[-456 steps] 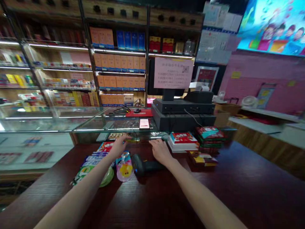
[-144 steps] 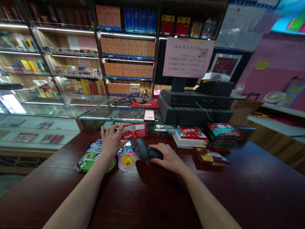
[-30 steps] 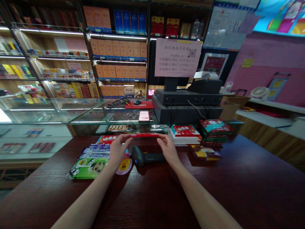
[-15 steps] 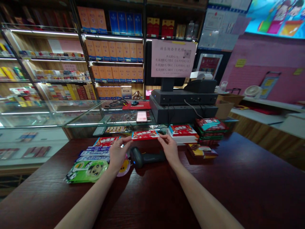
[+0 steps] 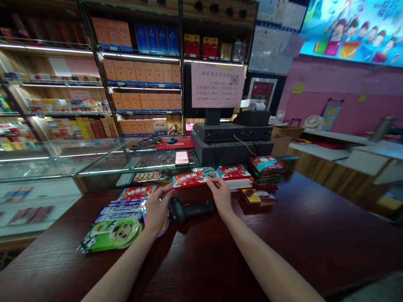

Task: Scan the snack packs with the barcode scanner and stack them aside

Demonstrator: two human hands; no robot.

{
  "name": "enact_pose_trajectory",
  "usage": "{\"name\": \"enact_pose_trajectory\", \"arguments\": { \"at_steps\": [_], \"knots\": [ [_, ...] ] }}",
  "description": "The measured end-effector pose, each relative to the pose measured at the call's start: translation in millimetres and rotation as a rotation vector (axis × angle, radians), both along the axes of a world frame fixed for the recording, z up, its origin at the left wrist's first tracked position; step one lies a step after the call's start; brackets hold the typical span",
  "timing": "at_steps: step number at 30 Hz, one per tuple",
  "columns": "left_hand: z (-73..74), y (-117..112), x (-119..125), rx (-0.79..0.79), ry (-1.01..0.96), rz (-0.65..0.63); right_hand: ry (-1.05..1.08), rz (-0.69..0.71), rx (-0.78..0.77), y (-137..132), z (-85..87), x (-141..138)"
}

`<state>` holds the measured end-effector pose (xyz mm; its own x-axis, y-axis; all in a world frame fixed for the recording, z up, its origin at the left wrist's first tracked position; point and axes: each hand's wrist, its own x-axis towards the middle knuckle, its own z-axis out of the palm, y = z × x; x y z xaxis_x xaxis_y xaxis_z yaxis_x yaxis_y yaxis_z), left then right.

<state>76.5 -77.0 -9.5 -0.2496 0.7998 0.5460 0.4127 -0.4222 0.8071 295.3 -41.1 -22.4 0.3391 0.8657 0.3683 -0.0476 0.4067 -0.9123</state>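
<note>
Both my hands hold one flat red snack packet [image 5: 189, 179] by its ends, just above the far edge of the dark wooden counter [image 5: 283, 235]. My left hand [image 5: 156, 207] pinches its left end and my right hand [image 5: 219, 193] pinches its right end. A black barcode scanner [image 5: 185, 209] lies on the counter between my hands. Under and beside my left hand lie a pink pouch with a yellow figure [image 5: 164, 224], a green panda packet [image 5: 113, 232], blue packets [image 5: 119, 208] and another red packet [image 5: 136, 193].
Stacks of red [image 5: 236, 175], green-and-red [image 5: 266, 170] and brown [image 5: 257, 196] packets sit to the right of my hands. Behind stand a cash register with a pink notice [image 5: 231, 138], a glass display case [image 5: 94, 161] and shelves of boxed goods [image 5: 141, 79].
The red packet, held edge-on a second ago, has tilted so its printed face shows. The view has swung to the right, so everything sits further left in the picture.
</note>
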Motion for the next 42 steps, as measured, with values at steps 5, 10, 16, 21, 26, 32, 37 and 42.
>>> {"name": "enact_pose_trajectory", "arguments": {
  "at_steps": [5,10,16,21,26,32,37,42],
  "knots": [
    [2.4,-0.5,8.7,-0.044,-0.117,-0.068,-0.012,-0.024,-0.009,-2.5,0.0,5.9],
    [-1.7,3.8,14.9,-0.065,-0.13,-0.233,-0.049,-0.094,0.006,-6.9,-1.4,19.8],
    [-6.2,12.9,17.4,-0.061,0.074,-0.358,-0.069,-0.142,0.011,-13.1,2.2,41.3],
    [-1.9,14.2,29.7,-0.075,0.093,-0.455,-0.044,-0.162,0.029,-15.5,6.8,58.1],
    [4.1,14.2,49.6,-0.06,0.099,-0.524,-0.06,-0.196,0.044,-13.6,4.8,77.6],
    [7.4,20.6,82.3,-0.063,0.143,-0.563,-0.127,-0.275,0.034,-7.1,2.6,106.7],
    [6.3,27.6,109.3,-0.09,0.183,-0.562,-0.176,-0.306,0.006,0.2,9.5,132.6],
    [8.7,32.4,127.3,-0.097,0.296,-0.561,-0.269,-0.354,-0.05,7.3,15.3,152.8]
  ]
}}
